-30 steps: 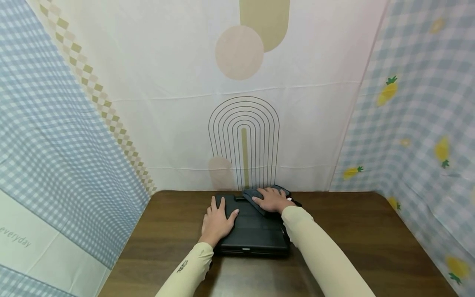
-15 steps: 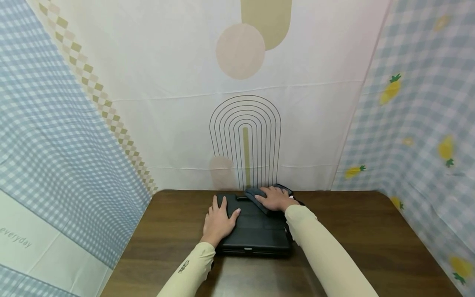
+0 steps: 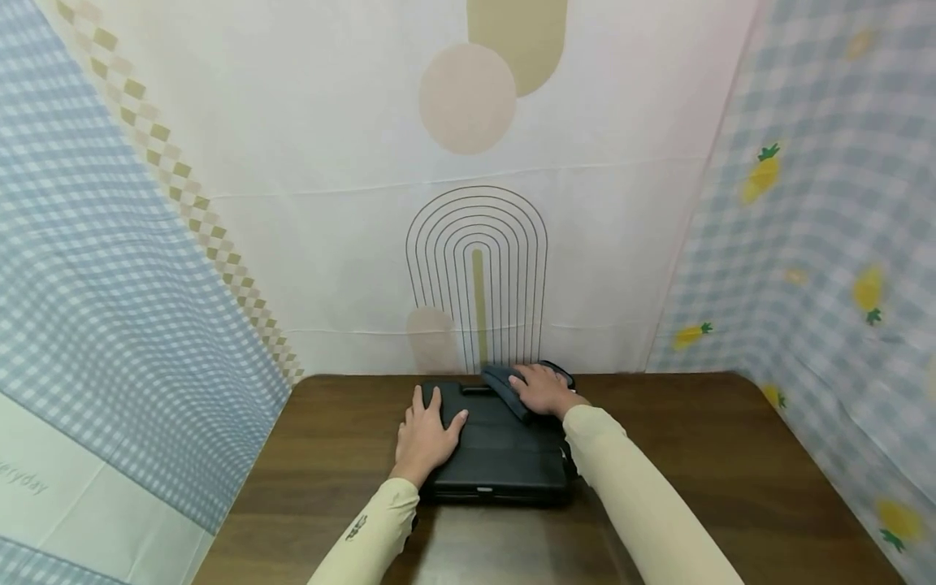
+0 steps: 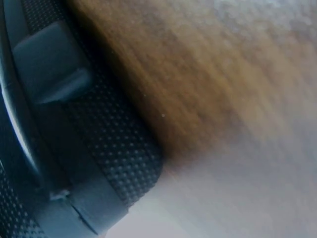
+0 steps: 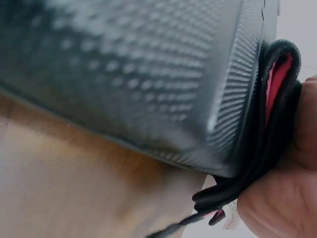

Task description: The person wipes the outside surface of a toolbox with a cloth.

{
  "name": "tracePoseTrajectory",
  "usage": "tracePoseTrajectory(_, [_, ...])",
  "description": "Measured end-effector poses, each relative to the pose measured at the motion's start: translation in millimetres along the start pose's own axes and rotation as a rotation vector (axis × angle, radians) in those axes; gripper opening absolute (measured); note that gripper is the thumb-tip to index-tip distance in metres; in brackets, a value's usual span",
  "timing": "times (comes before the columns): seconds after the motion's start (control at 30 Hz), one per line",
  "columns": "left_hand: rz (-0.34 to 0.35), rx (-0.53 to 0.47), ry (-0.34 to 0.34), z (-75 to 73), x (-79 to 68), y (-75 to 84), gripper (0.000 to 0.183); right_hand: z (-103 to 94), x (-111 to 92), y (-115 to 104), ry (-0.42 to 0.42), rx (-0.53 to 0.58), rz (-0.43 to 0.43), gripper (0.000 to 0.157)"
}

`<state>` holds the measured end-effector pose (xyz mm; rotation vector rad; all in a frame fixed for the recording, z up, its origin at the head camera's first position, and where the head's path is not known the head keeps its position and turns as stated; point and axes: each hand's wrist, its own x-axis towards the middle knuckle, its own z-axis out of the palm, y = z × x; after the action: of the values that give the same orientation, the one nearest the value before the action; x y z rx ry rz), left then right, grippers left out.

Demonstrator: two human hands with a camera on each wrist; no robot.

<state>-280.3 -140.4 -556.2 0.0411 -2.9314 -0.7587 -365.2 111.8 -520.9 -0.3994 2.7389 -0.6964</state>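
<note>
A black hard case (image 3: 497, 467) with a dotted texture on its sides lies flat on the wooden table. My left hand (image 3: 426, 436) rests on the left part of its lid, fingers spread and nearly straight. In the left wrist view the case's latch (image 4: 52, 62) and rounded corner show close up. At the far right corner of the lid, my right hand (image 3: 544, 390) holds a folded dark grey cloth (image 3: 504, 390) against the case. From the right wrist, the cloth's black fold (image 5: 282, 54) shows a pink inside along the case's edge; its fingers are hidden there.
The brown table (image 3: 329, 455) extends to both sides of the case. Behind it hangs a white printed curtain (image 3: 351, 260). Blue checked cloth walls stand at the left (image 3: 146, 284) and right (image 3: 804, 244). A handle (image 3: 477, 390) sits at the case's back edge.
My right hand has slid the cloth slightly rightward along the back of the lid. My left hand and the case stay in place; the head view shifts a little.
</note>
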Motion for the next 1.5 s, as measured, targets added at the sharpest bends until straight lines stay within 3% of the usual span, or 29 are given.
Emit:
tracePoseTrajectory(0.43, [-0.015, -0.017, 0.011, -1.1, 2.2, -1.0, 0.084, 0.4, -3.5, 30.5, 0.033, 0.266, 0.008, 0.063])
tracePoseTrajectory(0.87, [-0.021, -0.012, 0.018, -2.0, 1.9, -0.1, 0.083, 2.2, -9.5, 32.1, 0.059, 0.332, 0.021, 0.068])
tracePoseTrajectory(1.07, [-0.01, -0.005, 0.01, -2.4, -0.2, 0.6, 0.083, 8.0, -22.7, 33.0, 0.077, 0.394, 0.088, 0.077])
tracePoseTrajectory(1.5, [-0.008, 0.021, 0.011, 1.3, 0.3, 0.8, 0.082, 23.1, -73.9, 29.7, 0.053, 0.41, 0.111, 0.082])
